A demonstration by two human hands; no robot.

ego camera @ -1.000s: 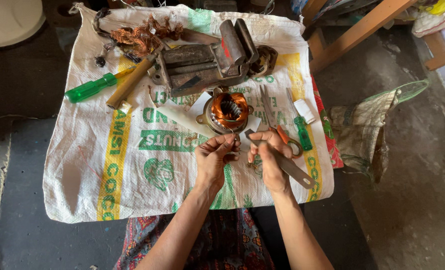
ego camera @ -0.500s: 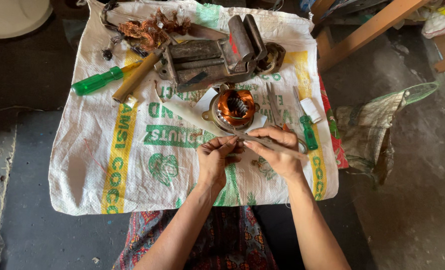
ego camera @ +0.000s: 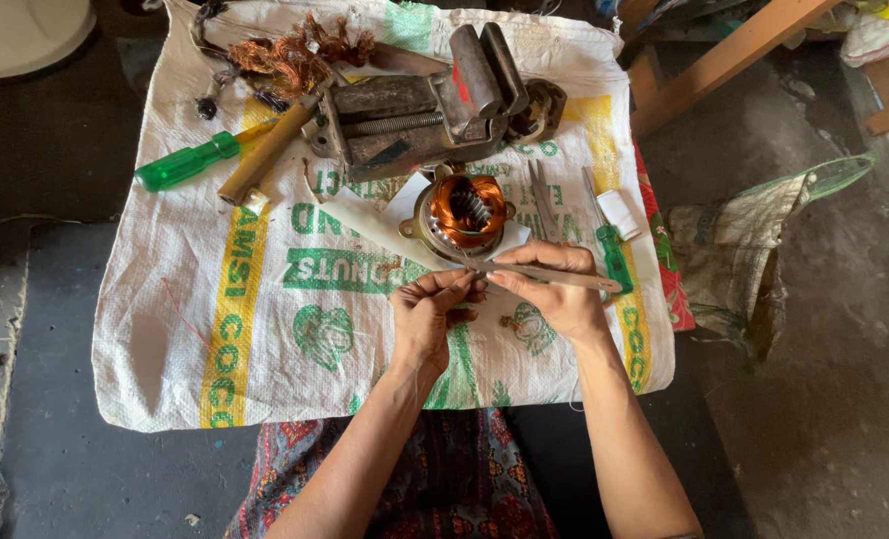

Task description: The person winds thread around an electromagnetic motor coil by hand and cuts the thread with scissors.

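While the left hand [ego camera: 426, 317] pinches something too small to tell, the right hand [ego camera: 554, 291] closes its fingers round a thin flat tool [ego camera: 554, 275]. At 12 o'clock, the copper-wound stator [ego camera: 461, 212] on the sack [ego camera: 265, 329] looks already wound.

A single head-worn camera looks steeply down from above the seated person, fairly near, framing both forearms, the printed woven sack [ego camera: 265, 329] spread on the floor [ego camera: 45, 299], and nearby clutter.
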